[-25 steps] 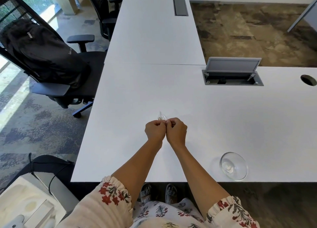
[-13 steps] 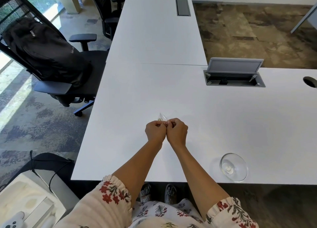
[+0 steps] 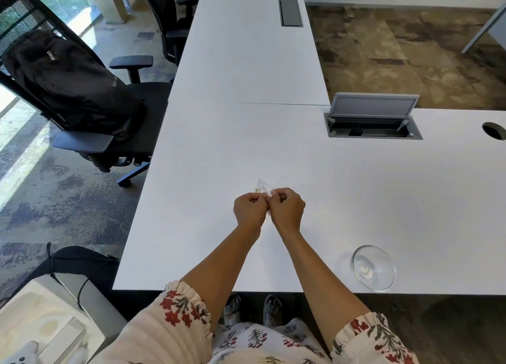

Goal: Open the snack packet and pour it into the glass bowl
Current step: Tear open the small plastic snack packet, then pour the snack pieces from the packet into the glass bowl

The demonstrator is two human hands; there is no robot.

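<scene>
Both fists, left hand (image 3: 250,210) and right hand (image 3: 288,210), pinch one small clear crinkly plastic snack packet (image 3: 262,187) above the white desk (image 3: 342,188); the round clear glass bowl (image 3: 373,268) sits well apart. Light, slippery film: probably best gripped at the top seam.

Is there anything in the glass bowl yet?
No, the glass bowl sits empty by the desk edge while both hands pinch the snack packet.

Matt white desk (image 3: 356,199), clear glossy glass bowl (image 3: 373,268), clear plastic packet (image 3: 263,186)
</scene>
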